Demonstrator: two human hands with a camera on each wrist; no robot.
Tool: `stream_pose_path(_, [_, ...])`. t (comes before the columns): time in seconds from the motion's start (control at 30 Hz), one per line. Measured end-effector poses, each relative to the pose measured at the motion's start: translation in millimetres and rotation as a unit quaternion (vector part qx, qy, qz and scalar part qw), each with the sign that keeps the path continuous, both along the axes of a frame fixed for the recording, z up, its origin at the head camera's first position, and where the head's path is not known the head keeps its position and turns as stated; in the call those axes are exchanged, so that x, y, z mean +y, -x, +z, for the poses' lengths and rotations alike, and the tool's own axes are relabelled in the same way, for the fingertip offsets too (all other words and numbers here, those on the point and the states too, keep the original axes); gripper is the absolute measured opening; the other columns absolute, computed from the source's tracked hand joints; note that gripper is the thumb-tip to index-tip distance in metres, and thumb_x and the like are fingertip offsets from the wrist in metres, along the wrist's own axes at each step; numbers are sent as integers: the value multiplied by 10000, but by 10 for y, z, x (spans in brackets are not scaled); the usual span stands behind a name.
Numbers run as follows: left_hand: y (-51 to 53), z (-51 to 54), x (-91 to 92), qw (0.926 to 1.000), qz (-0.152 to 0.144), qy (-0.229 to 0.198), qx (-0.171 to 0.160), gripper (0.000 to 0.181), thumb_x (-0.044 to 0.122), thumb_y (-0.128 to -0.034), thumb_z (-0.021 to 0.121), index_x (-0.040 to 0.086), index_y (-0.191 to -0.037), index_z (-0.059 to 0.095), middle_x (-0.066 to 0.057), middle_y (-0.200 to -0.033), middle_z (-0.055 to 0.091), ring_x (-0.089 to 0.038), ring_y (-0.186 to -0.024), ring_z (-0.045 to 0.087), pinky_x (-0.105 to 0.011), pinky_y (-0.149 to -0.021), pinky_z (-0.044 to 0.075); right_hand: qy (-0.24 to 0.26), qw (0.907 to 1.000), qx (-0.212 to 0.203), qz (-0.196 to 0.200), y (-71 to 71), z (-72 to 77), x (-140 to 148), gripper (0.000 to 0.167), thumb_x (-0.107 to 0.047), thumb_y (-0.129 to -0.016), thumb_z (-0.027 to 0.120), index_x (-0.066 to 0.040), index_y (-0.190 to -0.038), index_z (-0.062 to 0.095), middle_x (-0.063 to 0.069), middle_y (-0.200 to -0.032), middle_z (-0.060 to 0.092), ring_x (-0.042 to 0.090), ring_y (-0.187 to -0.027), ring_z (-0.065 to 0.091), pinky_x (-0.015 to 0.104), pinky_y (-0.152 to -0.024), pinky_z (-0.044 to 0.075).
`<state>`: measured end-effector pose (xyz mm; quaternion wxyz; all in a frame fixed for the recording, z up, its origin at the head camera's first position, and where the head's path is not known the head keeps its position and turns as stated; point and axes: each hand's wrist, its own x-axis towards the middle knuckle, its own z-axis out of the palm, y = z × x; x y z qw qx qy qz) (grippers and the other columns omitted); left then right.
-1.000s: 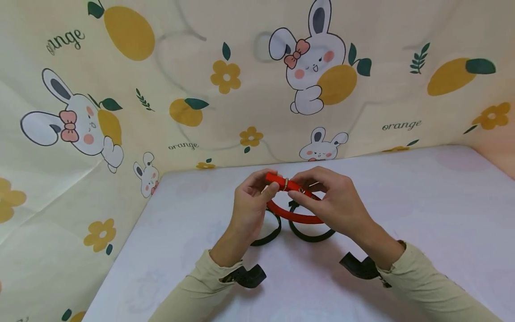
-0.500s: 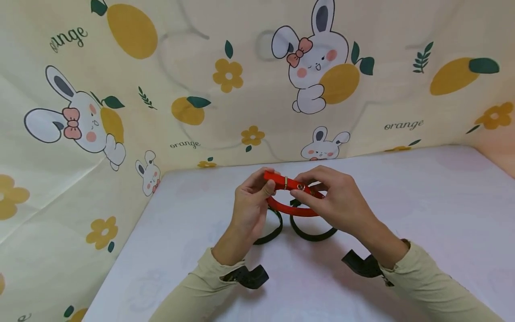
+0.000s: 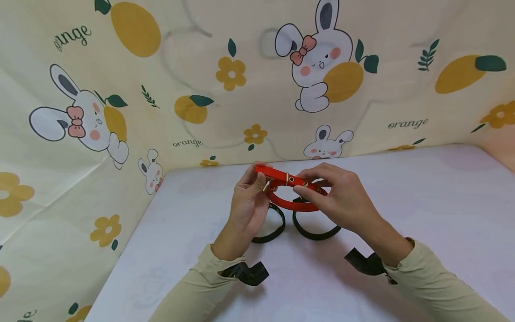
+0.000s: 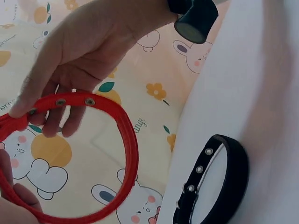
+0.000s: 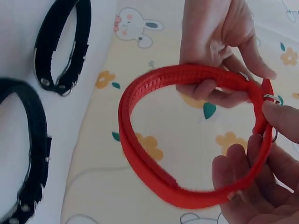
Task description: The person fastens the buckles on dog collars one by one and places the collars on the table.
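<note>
A red collar (image 3: 297, 206), buckled into a loop, is held up above the table between both hands. My left hand (image 3: 247, 208) pinches the strap's free end, thumb in front and fingers behind. On the other side of the metal buckle (image 3: 288, 179), my right hand (image 3: 344, 197) grips the band between thumb and fingers. Metal eyelets (image 4: 89, 101) line the strap in the left wrist view. The right wrist view shows the red loop (image 5: 154, 175) hanging open and round, its strap tip by the left thumb.
Two black collars, one on the left (image 3: 267, 238) and one on the right (image 3: 317, 235), lie looped on the white table (image 3: 193, 214) below the hands. Behind stands a patterned cloth backdrop (image 3: 241, 40). Black camera mounts (image 3: 247, 273) sit on both wrists.
The strap's free end has shifted up and left in the left hand, and more eyelets show by the buckle. The red loop has risen slightly. The black collars stay on the table.
</note>
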<state>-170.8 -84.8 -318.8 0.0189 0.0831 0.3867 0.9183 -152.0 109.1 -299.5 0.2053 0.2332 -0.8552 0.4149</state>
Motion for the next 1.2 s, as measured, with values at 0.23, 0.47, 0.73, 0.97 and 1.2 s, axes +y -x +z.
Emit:
stream_pose_path(0.23, [-17, 13, 5, 9967, 100, 742, 314, 452, 323, -659, 847, 201, -1072, 710, 25, -1039, 695, -169, -1044, 538, -249, -851, 455, 188, 9997, 101, 98, -5, 29, -37, 158, -183, -846, 802, -162, -996, 757, -57, -930, 708, 83, -791, 663, 252, -768, 584])
stream_pose_path(0.47, [-30, -13, 36, 9876, 258, 1468, 500, 369, 261, -724, 826, 161, -1066, 730, 54, -967, 731, -161, -1012, 592, -311, -913, 439, -215, 9995, -211, 56, 14, 8, -40, 192, -184, -852, 799, -153, -1027, 726, -37, -993, 700, 127, -851, 681, 334, -743, 585])
stream_pose_path(0.73, [-23, -17, 65, 9837, 476, 1732, 27, 336, 152, -808, 761, 56, -1128, 719, 35, -956, 736, -182, -1018, 592, -304, -884, 448, -552, 9984, -150, 31, 37, -9, 1, 190, -217, -849, 804, -176, -1018, 728, -51, -992, 698, 147, -903, 669, 323, -708, 559])
stream_pose_path(0.97, [-3, -16, 59, 9888, 499, 1397, -157, 276, 204, -746, 779, 153, -1016, 752, 36, -965, 728, -179, -991, 599, -279, -830, 450, -642, 9979, 72, 24, 47, 15, 37, 182, -207, -843, 808, -188, -1011, 739, -63, -979, 709, 125, -917, 639, 346, -736, 538])
stream_pose_path(1.2, [-7, 1, 51, 9920, 471, 1150, -209, 281, 233, -732, 790, 164, -1002, 759, 39, -962, 731, -191, -1032, 599, -313, -887, 435, -590, 9981, 173, 82, 51, 7, 46, 168, -205, -847, 805, -203, -1000, 736, -80, -970, 707, 101, -907, 619, 338, -749, 507])
